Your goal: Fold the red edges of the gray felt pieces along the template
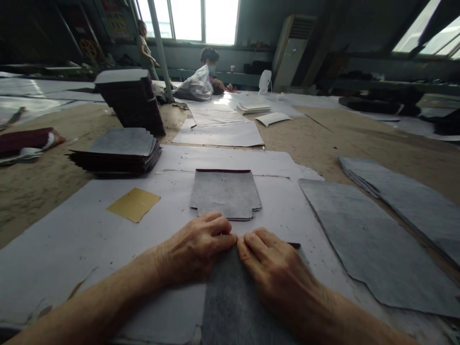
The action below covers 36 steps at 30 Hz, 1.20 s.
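Observation:
A grey fabric panel (pixel 233 302) lies on the white sheet (pixel 151 268) in front of me, with a dark maroon strip showing at its right upper edge. Both hands pinch its upper edge. My left hand (pixel 201 244) has its fingers curled, thumb and fingertips on the edge. Close beside it, nearly touching, my right hand (pixel 269 254) presses the same edge with bent fingers. Just beyond them rests a smaller grey notched piece (pixel 226 194), its far edge folded in dark maroon. What lies beneath my palms is hidden.
A yellow square (pixel 134 204) and a stack of grey-topped pieces (pixel 120 148) are at left, a taller stack (pixel 129 98) behind. Large grey panels (pixel 373 239) lie at right. Farther back are white sheets (pixel 221 132), a plastic bag (pixel 197 86) and two people.

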Available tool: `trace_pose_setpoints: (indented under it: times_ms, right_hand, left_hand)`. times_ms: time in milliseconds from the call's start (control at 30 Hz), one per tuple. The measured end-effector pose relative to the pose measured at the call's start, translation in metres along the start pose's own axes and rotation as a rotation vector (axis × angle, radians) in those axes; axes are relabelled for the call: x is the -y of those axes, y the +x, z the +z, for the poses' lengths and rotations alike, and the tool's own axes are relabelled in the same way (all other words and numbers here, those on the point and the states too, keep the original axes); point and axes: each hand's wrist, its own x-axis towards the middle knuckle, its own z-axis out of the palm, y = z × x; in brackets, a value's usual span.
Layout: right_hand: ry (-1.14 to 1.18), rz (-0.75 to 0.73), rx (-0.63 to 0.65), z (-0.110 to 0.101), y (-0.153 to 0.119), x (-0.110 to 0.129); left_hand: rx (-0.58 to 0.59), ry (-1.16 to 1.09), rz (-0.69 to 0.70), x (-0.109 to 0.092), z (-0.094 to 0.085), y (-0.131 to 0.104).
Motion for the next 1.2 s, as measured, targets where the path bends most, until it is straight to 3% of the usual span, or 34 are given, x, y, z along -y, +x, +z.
trace_pose_setpoints:
  times_ms: [233,500,733,867,967,1033,1200]
  right_hand:
    - [0.175,-0.003,-0.112,0.01,-0.01,-0.009]
    - [0.179,0.007,-0.021,0.008,-0.006,-0.01]
    - [0.045,-0.081,0.031,0.001,0.011,-0.004]
    - [0.227,-0.106,-0.011,0.011,0.01,-0.008]
    - [0.326,-0.071,-0.025,0.017,0.005,-0.013]
    - [0.35,-0.061,-0.038,0.018,0.004,-0.015]
    - [0.338,-0.057,-0.028,0.018,0.007,-0.014]
  left_hand:
    - [-0.061,-0.108,-0.069,0.01,-0.009,-0.015]
    - [-0.037,0.066,0.008,0.001,-0.007,-0.015]
    - [-0.009,0.124,0.019,0.003,-0.007,-0.013]
    - [-0.081,0.063,-0.039,0.005,-0.014,-0.015]
    - [-0.2,0.006,-0.12,-0.008,-0.019,-0.019]
    - [-0.213,0.01,-0.195,-0.023,-0.018,-0.024]
    - [-0.274,0.136,-0.274,-0.054,0.006,-0.039]
